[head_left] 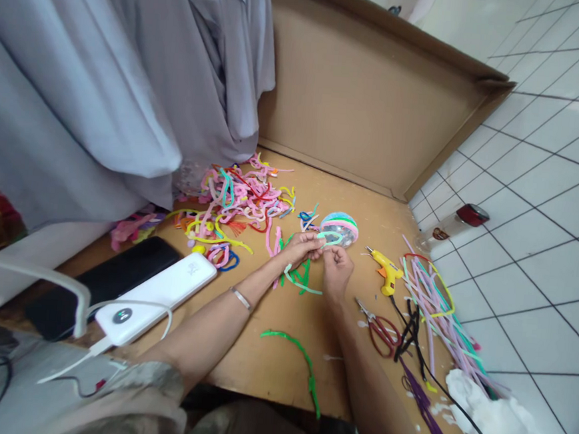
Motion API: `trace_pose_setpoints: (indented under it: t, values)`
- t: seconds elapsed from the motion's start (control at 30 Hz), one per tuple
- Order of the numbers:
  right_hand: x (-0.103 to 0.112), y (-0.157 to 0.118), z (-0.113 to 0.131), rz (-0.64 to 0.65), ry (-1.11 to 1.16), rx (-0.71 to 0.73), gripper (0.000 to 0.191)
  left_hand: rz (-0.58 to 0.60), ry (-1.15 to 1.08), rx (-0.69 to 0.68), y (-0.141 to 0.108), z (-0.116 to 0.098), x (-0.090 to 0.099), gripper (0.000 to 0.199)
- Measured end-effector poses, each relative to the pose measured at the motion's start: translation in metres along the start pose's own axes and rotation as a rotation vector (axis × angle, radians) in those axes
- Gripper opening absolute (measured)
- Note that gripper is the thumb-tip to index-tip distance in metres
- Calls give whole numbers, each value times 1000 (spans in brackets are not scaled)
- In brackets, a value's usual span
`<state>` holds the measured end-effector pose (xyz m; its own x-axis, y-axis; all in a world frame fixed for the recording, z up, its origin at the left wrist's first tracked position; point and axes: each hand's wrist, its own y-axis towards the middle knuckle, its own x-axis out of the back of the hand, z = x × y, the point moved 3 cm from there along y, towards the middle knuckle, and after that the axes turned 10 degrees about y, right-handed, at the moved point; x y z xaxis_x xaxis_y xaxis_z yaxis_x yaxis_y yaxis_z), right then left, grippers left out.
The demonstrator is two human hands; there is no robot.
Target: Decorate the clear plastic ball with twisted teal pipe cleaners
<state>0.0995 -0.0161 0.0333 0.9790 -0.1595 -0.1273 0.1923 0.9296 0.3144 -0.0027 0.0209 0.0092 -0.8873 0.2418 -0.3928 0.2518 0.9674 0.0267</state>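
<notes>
Left hand [304,248] and right hand [339,268] are both pinching a mint-green pipe cleaner [324,234], bent into a loop right at the fingertips. Just beyond them sits a clear striped ball [340,218]. Yellow glue gun [389,273]'s right of the right hand, pink pipe cleaner pile [243,197] past the left, all on the tabletop [262,305].

The tabletop [380,209] bore a yellow glue gun [388,270], red-handled scissors [371,318] on its near side and lilac pipe cleaners [422,300] to its right.

A loop [329,233] is held before the ball [345,227] on the bench [267,370]. The glue gun [389,273] and scissors [372,319] are placed right, the power bank [163,297] left.
</notes>
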Motion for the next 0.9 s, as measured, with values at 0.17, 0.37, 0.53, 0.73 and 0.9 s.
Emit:
trace_pose_setpoints:
  t: [0.17, 0.37, 0.53, 0.73, 0.9]
  values:
    - [0, -1, 3, 22, -107, 27, 19, -39, 23, -66, 1, 0, 2, 42]
    - [3, -4, 5, 25, -226, 58, 22, -53, 90, -103, 2, 2, 1, 45]
    - [4, -3, 5, -17, -256, 73, 19, -40, 135, -105, 3, 4, 0, 44]
    - [4, 0, 3, 55, -241, 67, 24, -82, 116, -128, 2, 1, 0, 45]
    - [5, 0, 0, 127, -267, 81, 30, -137, 86, -133, 2, -2, 3, 44]
